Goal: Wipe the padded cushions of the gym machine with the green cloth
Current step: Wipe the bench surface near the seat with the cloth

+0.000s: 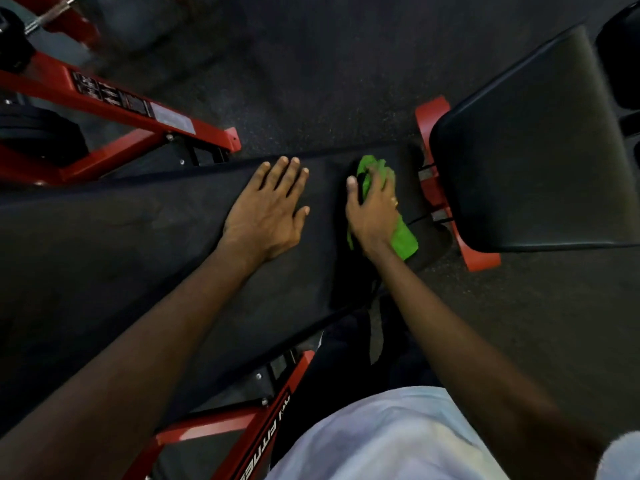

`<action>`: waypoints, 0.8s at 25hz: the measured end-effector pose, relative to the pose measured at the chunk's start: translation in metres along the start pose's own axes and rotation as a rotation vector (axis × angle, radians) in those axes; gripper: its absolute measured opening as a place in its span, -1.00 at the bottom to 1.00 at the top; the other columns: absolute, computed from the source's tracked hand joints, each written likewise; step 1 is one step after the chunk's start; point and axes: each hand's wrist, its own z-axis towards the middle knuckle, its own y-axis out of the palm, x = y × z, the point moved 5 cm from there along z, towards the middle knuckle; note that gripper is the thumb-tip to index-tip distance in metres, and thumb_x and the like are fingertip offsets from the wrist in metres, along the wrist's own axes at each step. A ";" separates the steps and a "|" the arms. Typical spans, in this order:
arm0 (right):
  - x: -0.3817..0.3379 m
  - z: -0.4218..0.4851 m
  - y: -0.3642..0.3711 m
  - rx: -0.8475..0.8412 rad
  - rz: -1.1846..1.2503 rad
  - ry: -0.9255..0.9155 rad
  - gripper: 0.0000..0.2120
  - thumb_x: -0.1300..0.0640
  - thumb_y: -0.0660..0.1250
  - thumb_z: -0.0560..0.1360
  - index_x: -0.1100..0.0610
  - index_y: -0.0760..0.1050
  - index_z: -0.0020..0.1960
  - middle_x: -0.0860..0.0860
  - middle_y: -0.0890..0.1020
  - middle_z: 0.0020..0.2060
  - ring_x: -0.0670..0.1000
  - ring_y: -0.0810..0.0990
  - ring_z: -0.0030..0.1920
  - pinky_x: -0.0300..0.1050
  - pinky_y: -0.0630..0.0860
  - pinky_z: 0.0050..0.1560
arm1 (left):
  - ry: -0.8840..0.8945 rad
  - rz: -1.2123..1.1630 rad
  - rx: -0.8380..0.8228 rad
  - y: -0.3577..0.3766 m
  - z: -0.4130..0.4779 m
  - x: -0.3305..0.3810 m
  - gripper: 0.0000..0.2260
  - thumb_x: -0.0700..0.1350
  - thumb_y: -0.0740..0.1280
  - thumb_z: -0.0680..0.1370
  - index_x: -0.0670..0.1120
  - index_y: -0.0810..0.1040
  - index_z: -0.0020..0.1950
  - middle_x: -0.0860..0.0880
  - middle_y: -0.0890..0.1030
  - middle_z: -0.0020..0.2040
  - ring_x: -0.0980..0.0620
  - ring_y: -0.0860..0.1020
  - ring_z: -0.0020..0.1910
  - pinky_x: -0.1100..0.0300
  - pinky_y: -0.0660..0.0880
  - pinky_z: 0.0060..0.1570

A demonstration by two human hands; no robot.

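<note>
**Wiping the end of a long bench pad with a green cloth**

Seen from above, a person leaned over a gym machine with both bare arms stretched forward. The left hand [268,209] lay open and flat on the long black cushion [138,244], fingers straight and slightly spread. The right hand [372,211] gripped the bunched green cloth [403,239], fingers curled over it and thumb stretched out to the side. It pressed the cloth onto the same cushion near its right-hand end.

To do this step well, the cloth probably needed spreading flatter, so that more of it met the pad. Overlapping strokes from this end back along the length would likely cover the surface. The braced left hand would have to lift or shift, since it covered a patch to be wiped.

A second cushion [533,150], black and tilted, stood just beyond the cloth to the right and looked untouched. Between the two pads sat red brackets [434,188] and a gap, where a loose corner of cloth could snag. The red frame [114,109] ran along the far left side, with a dark weight plate [38,140] beside it. Dark speckled floor [311,81] lay around everything. The person's white shirt [381,438] filled the lower edge.
</note>
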 end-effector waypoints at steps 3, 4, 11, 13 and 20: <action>-0.012 -0.064 0.000 -0.131 -0.046 -0.237 -0.32 -0.36 -0.01 0.61 -0.12 0.00 0.65 0.09 -0.01 0.65 0.11 -0.08 0.65 0.23 0.15 0.56 | -0.006 -0.011 0.005 0.000 0.000 -0.001 -0.40 0.12 -0.08 0.68 -0.15 -0.02 0.65 -0.16 0.02 0.65 -0.12 -0.01 0.63 -0.07 -0.09 0.59; -0.013 -0.071 0.001 -0.146 -0.081 -0.271 -0.32 -0.36 -0.02 0.61 -0.16 -0.06 0.65 0.07 -0.08 0.65 0.13 -0.13 0.65 0.28 0.15 0.54 | -0.005 -0.015 -0.002 0.001 0.000 -0.001 -0.40 0.12 -0.08 0.68 -0.15 -0.03 0.65 -0.17 0.02 0.65 -0.12 -0.02 0.63 -0.07 -0.10 0.59; -0.017 0.006 0.011 -0.109 -0.068 -0.344 -0.47 -0.23 0.07 0.63 -0.17 0.24 0.58 0.00 0.11 0.64 0.18 0.05 0.63 0.25 0.22 0.53 | 0.000 -0.005 -0.007 -0.002 0.000 0.001 -0.39 0.12 -0.08 0.68 -0.16 -0.04 0.65 -0.17 0.00 0.65 -0.12 -0.03 0.63 -0.07 -0.10 0.59; -0.014 0.003 0.009 -0.052 -0.010 -0.243 -0.49 -0.20 0.10 0.64 -0.12 0.30 0.56 0.04 0.18 0.62 0.19 0.11 0.61 0.20 0.26 0.51 | 0.001 -0.017 -0.005 -0.003 0.000 0.001 -0.39 0.12 -0.08 0.67 -0.15 -0.05 0.65 -0.16 -0.01 0.65 -0.12 -0.04 0.63 -0.06 -0.10 0.59; -0.038 -0.020 0.013 -0.053 -0.019 -0.501 -0.57 -0.08 0.18 0.65 -0.03 0.41 0.50 0.08 0.28 0.58 0.17 0.20 0.59 0.12 0.31 0.49 | -0.007 -0.014 -0.001 0.000 0.001 0.002 -0.38 0.12 -0.07 0.67 -0.16 -0.04 0.65 -0.18 0.00 0.65 -0.13 -0.03 0.63 -0.07 -0.10 0.59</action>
